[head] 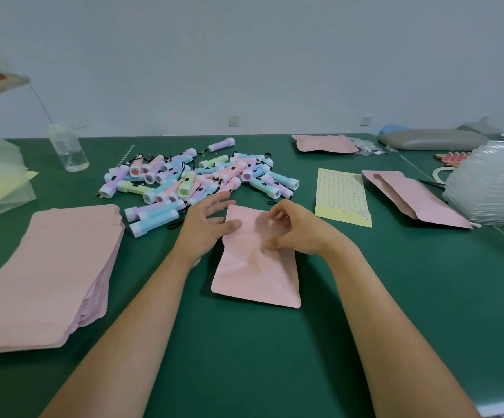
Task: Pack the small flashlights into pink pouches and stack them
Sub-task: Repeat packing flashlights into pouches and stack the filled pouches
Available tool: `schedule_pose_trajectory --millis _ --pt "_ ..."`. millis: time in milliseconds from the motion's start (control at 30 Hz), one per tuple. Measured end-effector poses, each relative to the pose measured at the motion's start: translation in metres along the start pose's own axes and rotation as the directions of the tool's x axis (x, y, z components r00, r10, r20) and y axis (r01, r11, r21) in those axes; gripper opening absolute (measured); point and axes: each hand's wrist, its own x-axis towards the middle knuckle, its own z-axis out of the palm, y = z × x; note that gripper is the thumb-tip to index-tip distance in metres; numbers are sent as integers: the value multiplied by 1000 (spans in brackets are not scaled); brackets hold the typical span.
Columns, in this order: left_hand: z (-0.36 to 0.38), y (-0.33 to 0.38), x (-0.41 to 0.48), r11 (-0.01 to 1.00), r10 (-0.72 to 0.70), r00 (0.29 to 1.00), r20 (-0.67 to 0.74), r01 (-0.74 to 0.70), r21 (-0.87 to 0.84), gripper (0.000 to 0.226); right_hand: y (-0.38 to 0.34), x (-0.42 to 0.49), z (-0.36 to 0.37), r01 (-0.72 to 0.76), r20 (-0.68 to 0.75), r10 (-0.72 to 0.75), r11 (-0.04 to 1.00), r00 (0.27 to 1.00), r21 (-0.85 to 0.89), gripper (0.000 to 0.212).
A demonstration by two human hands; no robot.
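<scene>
**A:** What is the largest thing here?

**B:** The dark green flat counter [365, 312]. On its left side lies a thick stack of flat pink pouches [42, 276].

**A:** And where are the flashlights?

**B:** A loose heap of small pastel plastic flashlights [196, 179], lilac, blue, pink and pale green with white ends, lies in the far middle of the counter, just beyond the hands.

**A:** Which pouch is in work?

**B:** One single pink pouch [256, 273] lies in the middle of the counter, its top end toward the heap. I cannot tell whether a flashlight is inside it.

**A:** How are the hands?

**B:** They are apart, both on the upper part of this pouch. The left hand [205, 227] has spread fingers, and its thumb lies on the left edge of the pouch. The right hand [302, 233] has curled fingers and thumb, which pinch the wrinkled surface.

**A:** Anything smaller?

**B:** To the right lies a yellow dotted flat pouch [341, 194]. At the far left stands a clear plastic bottle [68, 149].
</scene>
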Motion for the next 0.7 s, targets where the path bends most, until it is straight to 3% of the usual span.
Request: schedule_pose_trajectory --millis 133,233,300,400,533,600,700 --pt "-4 -1 3 987 -23 999 -26 18 -157 52 10 -1 -4 17 -107 6 977 994 213 75" --pt "-9 -1 6 938 -62 997 -46 42 -345 42 15 0 -12 -53 -103 112 888 988 458 74" --pt "-13 1 8 871 -98 994 -58 57 -488 45 20 1 -16 -108 8 124 832 992 545 74" --pt "-19 5 10 761 -147 984 -102 47 -648 47 23 -3 -17 -124 235 2 853 972 507 65" --pt "-24 9 8 687 -158 975 -153 -3 -727 35 14 -10 -7 -107 515 -131 906 847 408 45" --pt "-25 11 5 656 -154 978 -142 -7 -755 51 9 -9 3 -55 507 -203 892 838 449 37" --pt "-25 13 3 590 -142 978 -154 -42 -807 75 -1 -3 23 21 327 -304 760 895 650 16"
